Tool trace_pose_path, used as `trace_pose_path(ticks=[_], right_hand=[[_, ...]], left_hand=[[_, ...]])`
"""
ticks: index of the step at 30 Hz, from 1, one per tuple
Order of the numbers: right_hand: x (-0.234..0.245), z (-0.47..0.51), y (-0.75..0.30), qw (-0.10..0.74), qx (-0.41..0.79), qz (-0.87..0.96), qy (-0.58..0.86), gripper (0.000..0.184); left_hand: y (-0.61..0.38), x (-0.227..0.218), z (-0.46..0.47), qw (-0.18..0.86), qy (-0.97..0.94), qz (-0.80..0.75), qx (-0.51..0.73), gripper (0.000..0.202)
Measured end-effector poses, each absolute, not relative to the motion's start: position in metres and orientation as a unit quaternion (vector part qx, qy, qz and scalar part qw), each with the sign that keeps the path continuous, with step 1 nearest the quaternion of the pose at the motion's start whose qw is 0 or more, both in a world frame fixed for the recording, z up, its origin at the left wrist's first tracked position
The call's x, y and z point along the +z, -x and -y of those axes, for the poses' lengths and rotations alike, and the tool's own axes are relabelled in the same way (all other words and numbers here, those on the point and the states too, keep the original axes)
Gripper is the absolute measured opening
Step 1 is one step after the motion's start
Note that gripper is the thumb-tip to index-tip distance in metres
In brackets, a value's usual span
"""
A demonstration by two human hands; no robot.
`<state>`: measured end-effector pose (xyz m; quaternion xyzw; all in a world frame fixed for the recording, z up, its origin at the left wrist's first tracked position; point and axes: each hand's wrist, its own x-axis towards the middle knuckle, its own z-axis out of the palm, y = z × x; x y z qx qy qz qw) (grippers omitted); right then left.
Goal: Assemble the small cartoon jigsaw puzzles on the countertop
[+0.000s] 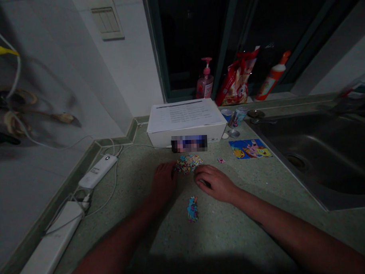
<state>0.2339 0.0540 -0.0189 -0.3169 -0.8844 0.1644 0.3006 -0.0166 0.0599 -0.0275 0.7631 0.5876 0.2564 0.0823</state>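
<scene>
A pile of small multicoloured jigsaw pieces (188, 162) lies on the green speckled counter between my hands. My left hand (164, 179) rests palm down at the pile's left edge, fingers loosely bent and nothing visible in them. At the right edge is my right hand (216, 183), its fingers curved and thumb apart, also with nothing visible in it. Closer to me lies a narrow cluster of mostly blue jigsaw pieces (192, 209); whether they are joined I cannot tell. A few pink pieces (221, 160) lie apart to the right, near a blue cartoon picture card (250, 149).
Behind the pile stands a white box (185, 133) with a printed sheet on top. Cans (238, 117) stand beside it. A steel sink (317, 148) is on the right. Power strips (53, 243) and white cables run along the left. Bottles and a red bag (239, 81) line the windowsill.
</scene>
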Motion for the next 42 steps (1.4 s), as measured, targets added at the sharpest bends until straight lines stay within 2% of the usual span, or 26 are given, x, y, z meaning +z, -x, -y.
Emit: trace_pose_path(ticks=[11, 24, 35, 42], right_hand=[[-0.021, -0.054, -0.234, 0.303, 0.162, 0.884, 0.318, 0.012], [-0.022, -0.055, -0.234, 0.299, 0.161, 0.887, 0.314, 0.013], [-0.02, -0.055, -0.232, 0.296, 0.142, 0.891, 0.314, 0.014], [-0.021, -0.055, -0.234, 0.293, 0.147, 0.892, 0.311, 0.014]], left_hand=[[0.022, -0.034, -0.07, 0.111, -0.743, -0.584, 0.306, 0.04], [0.02, -0.03, -0.069, 0.099, -0.751, -0.587, 0.284, 0.036], [0.022, -0.035, -0.072, 0.108, -0.739, -0.587, 0.312, 0.033], [0.022, -0.034, -0.072, 0.153, -0.708, -0.591, 0.356, 0.03]])
